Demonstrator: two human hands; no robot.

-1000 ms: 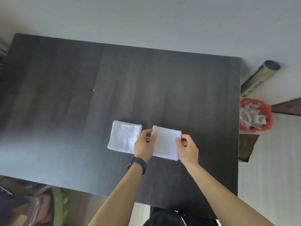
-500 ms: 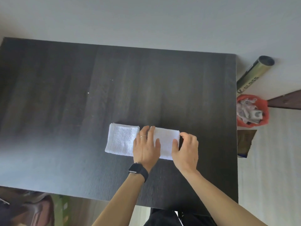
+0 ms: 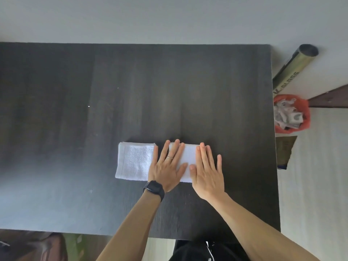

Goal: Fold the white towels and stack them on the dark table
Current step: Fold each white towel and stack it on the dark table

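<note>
Dark table (image 3: 169,81) fills most of the frame, with pale wall above it. Item one: folded white towel (image 3: 133,161), lower centre, lying flat just left of my left hand (image 3: 167,168). Item two: second white towel (image 3: 189,157), immediately right of the first across a narrow gap, lying under both palms. Left hand, with black watch (image 3: 154,189), and right hand (image 3: 206,172) press it flat, fingers straight, thumbs nearly meeting. Right edge: red bin (image 3: 291,113) of paper scraps, tube (image 3: 293,66) above it.

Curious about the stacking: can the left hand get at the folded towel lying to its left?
Probably yes: the left hand lies flat right beside that folded towel, and nothing stands between them.
</note>
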